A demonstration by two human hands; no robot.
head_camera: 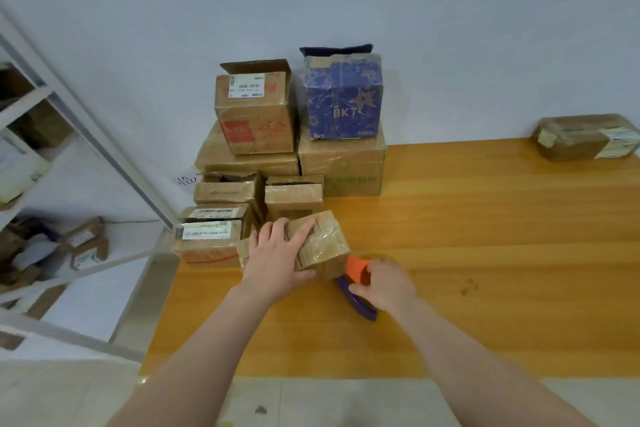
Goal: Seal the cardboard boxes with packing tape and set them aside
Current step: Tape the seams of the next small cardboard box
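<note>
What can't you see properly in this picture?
Head view:
- tape dispenser: the right hand gripping it hides most of it, roll included.
- small box: the left hand holding it covers its near corner.
- label: print too blurred to read.
- package far right: cut off by the picture's edge.

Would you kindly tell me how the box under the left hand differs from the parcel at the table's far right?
The held box is gripped by the left hand, with the right hand holding a tape dispenser at its corner; the far parcel lies untouched. The held box looks blocky; the far parcel is flatter and longer. The far parcel shows pale labels; the held box shows none. Both are brown cardboard under glossy tape.
</note>
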